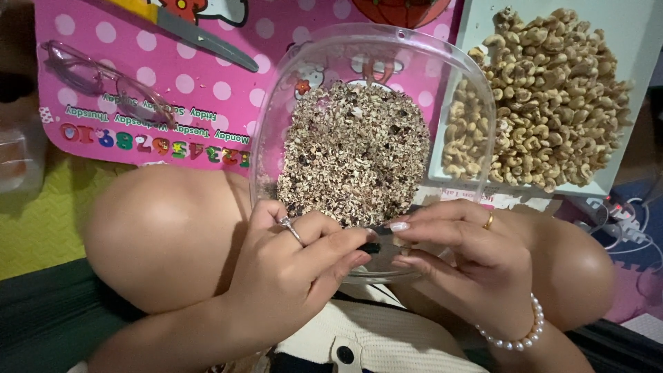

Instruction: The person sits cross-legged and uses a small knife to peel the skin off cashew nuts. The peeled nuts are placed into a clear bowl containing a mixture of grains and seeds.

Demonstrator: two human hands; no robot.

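Head view: both hands meet over the near rim of the clear plastic bowl (273,124) of peeled husks. The left hand (290,276) and right hand (469,259) have fingers closed, pinching a small dark-skinned cashew (373,245) between them. It looks light, hard and brittle, best gripped by its ends. Peeled cashews (545,97) fill the white tray (642,27) right of the bowl

Silver ring (286,224) left hand; gold ring (489,222), pearl bracelet (519,338) right; arms bare.
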